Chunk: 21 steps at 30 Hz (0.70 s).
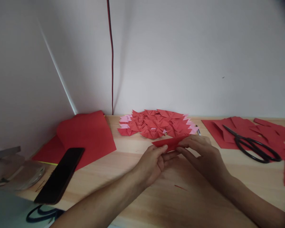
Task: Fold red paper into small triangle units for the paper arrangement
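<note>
A narrow piece of red paper (170,143) is held above the wooden table between both hands. My left hand (156,162) pinches its left part, thumb on top and fingers beneath. On the right part, my right hand (201,155) grips the paper with thumb and fingertips. Just behind the hands lies a pile of folded red and pink paper pieces (154,122). A thin red scrap (180,187) lies on the table in front of them.
Black-handled scissors (254,147) rest on red paper pieces (242,126) at the right. Large red sheets (87,133) and a black phone (60,175) lie at the left, beside a clear plastic container (26,174). A cable (112,63) hangs along the wall.
</note>
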Motion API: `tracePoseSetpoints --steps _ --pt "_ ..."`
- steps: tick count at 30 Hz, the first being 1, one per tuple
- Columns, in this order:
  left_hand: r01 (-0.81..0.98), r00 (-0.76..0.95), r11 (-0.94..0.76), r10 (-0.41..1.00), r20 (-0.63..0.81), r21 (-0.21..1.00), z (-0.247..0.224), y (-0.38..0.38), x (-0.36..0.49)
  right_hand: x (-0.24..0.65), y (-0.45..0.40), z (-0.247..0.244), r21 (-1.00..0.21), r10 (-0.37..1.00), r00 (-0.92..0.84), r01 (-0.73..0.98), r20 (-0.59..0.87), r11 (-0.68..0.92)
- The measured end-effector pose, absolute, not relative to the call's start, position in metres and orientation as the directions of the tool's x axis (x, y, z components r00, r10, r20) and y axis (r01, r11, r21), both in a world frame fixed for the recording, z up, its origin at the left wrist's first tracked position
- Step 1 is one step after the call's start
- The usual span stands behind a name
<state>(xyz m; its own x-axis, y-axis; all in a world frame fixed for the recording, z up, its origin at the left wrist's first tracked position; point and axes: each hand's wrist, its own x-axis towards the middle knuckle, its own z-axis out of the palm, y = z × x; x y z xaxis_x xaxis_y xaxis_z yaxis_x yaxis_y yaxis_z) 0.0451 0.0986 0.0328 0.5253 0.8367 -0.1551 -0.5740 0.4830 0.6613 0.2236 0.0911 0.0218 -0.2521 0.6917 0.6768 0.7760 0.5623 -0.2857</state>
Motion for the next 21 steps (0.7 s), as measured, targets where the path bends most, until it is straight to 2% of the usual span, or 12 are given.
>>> tracePoseSetpoints --steps 5,10,17,21 --pt "-0.527 0.542 0.484 0.825 -0.163 0.699 0.0315 0.098 0.045 0.2246 0.0903 0.0238 -0.333 0.754 -0.218 0.797 0.619 0.504" --pt "-0.475 0.576 0.517 0.794 -0.192 0.712 0.0323 0.0978 0.0439 0.2275 0.0918 0.0249 -0.337 0.754 -0.208 0.798 0.623 0.499" --pt "-0.455 0.547 0.525 0.802 -0.24 0.719 0.0302 0.0962 0.0464 0.2287 0.0939 0.0304 -0.593 0.887 -0.177 0.686 0.426 0.422" --pt "-0.432 0.543 0.504 0.808 -0.23 0.748 0.0275 0.0953 0.0471 0.2292 0.0934 0.0319 -0.644 0.909 -0.183 0.655 0.373 0.396"
